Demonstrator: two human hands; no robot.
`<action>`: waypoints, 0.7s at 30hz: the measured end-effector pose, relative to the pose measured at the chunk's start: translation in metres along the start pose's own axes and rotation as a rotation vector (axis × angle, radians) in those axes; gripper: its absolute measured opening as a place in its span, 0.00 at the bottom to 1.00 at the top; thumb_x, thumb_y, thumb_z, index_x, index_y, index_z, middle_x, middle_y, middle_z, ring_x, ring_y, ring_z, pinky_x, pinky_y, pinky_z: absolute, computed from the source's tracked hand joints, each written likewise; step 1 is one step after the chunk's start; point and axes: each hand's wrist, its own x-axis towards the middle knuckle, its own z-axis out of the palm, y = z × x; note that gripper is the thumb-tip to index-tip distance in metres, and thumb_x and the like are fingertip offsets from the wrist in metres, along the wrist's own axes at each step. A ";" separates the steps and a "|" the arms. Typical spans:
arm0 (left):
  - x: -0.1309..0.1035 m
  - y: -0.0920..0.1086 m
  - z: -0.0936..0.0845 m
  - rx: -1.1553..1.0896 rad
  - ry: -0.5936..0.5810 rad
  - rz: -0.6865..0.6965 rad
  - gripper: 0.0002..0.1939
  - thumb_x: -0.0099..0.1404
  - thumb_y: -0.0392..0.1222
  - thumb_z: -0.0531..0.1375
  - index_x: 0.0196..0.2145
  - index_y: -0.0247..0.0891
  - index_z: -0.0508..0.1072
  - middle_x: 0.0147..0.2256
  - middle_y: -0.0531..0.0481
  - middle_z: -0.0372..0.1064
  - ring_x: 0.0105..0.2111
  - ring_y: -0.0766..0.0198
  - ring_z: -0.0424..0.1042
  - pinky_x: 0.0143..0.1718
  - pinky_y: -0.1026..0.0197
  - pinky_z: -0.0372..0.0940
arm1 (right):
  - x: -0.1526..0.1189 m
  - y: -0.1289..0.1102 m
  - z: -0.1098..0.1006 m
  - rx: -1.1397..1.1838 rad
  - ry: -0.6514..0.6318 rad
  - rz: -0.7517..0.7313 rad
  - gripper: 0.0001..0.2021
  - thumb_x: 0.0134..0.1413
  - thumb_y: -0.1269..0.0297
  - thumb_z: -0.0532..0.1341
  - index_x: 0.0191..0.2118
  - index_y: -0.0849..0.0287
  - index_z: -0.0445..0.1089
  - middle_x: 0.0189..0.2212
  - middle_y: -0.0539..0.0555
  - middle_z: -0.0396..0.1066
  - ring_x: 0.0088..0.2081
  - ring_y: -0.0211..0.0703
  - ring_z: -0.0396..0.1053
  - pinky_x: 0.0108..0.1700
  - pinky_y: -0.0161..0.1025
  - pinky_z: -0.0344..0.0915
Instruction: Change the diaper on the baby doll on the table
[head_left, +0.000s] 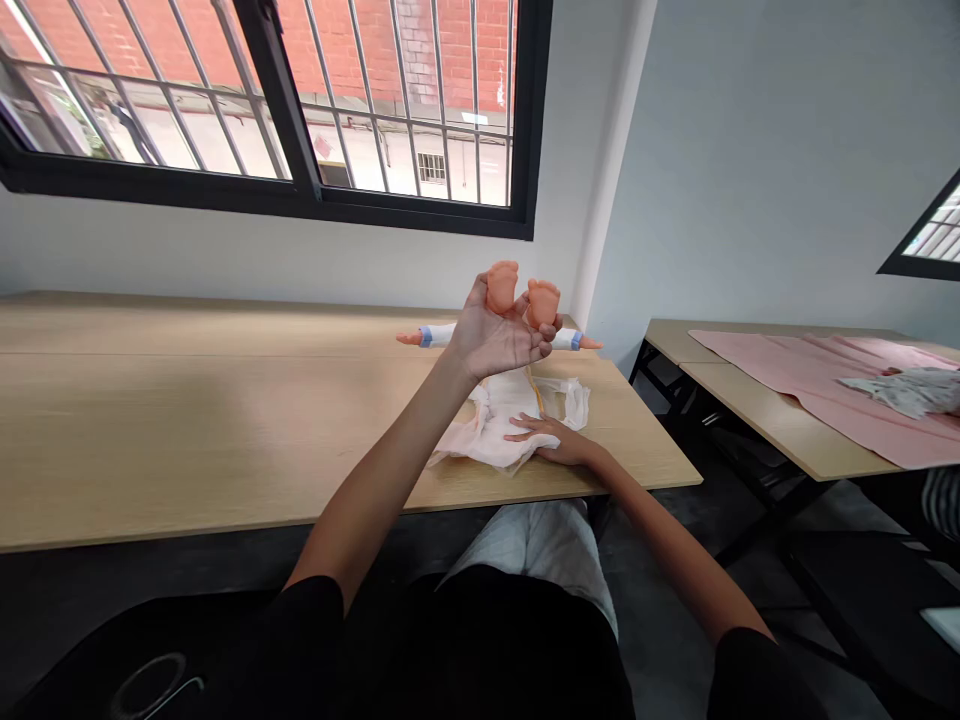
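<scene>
A baby doll lies on its back on the table, arms out to both sides; its hand (pixel 409 339) shows past a blue-trimmed white sleeve. My left hand (pixel 491 340) is closed round the doll's legs and holds them up, with the soles of both feet (pixel 502 288) showing. Most of the doll's body is hidden behind this hand. Under the raised legs a white diaper (pixel 504 425) is spread out, its edges ruffled. My right hand (pixel 561 440) rests on the diaper's near right part, fingers stretched out and apart.
The wooden table (pixel 225 420) extends far to the left, its right corner close by. Behind it is a barred window (pixel 405 100). To the right, a second table (pixel 750 400) carries a pink cloth (pixel 810 385) and a whitish crumpled cloth (pixel 911 390). A black chair (pixel 870 590) stands below.
</scene>
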 end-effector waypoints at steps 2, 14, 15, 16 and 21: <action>0.000 0.001 0.001 0.027 0.014 0.013 0.21 0.60 0.60 0.58 0.36 0.38 0.68 0.30 0.46 0.70 0.30 0.55 0.73 0.31 0.59 0.67 | -0.002 0.002 0.003 0.046 -0.001 -0.023 0.21 0.67 0.69 0.54 0.64 0.55 0.65 0.68 0.57 0.54 0.71 0.50 0.46 0.71 0.53 0.39; 0.001 -0.005 -0.001 0.072 0.017 -0.022 0.19 0.57 0.58 0.60 0.35 0.38 0.69 0.31 0.45 0.71 0.28 0.56 0.72 0.30 0.58 0.67 | 0.030 0.015 0.004 0.246 0.103 -0.055 0.18 0.69 0.66 0.51 0.59 0.60 0.70 0.63 0.54 0.64 0.68 0.46 0.55 0.71 0.46 0.47; 0.001 -0.006 -0.001 0.071 0.016 -0.014 0.18 0.58 0.57 0.60 0.34 0.38 0.69 0.30 0.45 0.71 0.29 0.56 0.72 0.30 0.58 0.68 | 0.033 0.018 0.004 0.257 0.115 -0.036 0.19 0.70 0.66 0.51 0.59 0.60 0.70 0.63 0.54 0.65 0.67 0.45 0.56 0.71 0.45 0.47; 0.001 -0.006 -0.002 0.070 0.015 -0.005 0.18 0.58 0.56 0.60 0.34 0.38 0.69 0.30 0.45 0.71 0.29 0.56 0.72 0.31 0.58 0.68 | 0.035 0.022 0.003 0.260 0.126 -0.018 0.19 0.70 0.66 0.50 0.59 0.60 0.70 0.63 0.54 0.65 0.67 0.45 0.56 0.71 0.45 0.46; -0.001 -0.009 -0.003 0.087 0.006 -0.003 0.17 0.58 0.56 0.60 0.33 0.38 0.69 0.29 0.46 0.71 0.28 0.57 0.72 0.31 0.58 0.69 | 0.030 0.031 0.001 0.205 0.093 0.040 0.20 0.71 0.65 0.48 0.62 0.55 0.67 0.67 0.51 0.59 0.70 0.46 0.51 0.72 0.49 0.41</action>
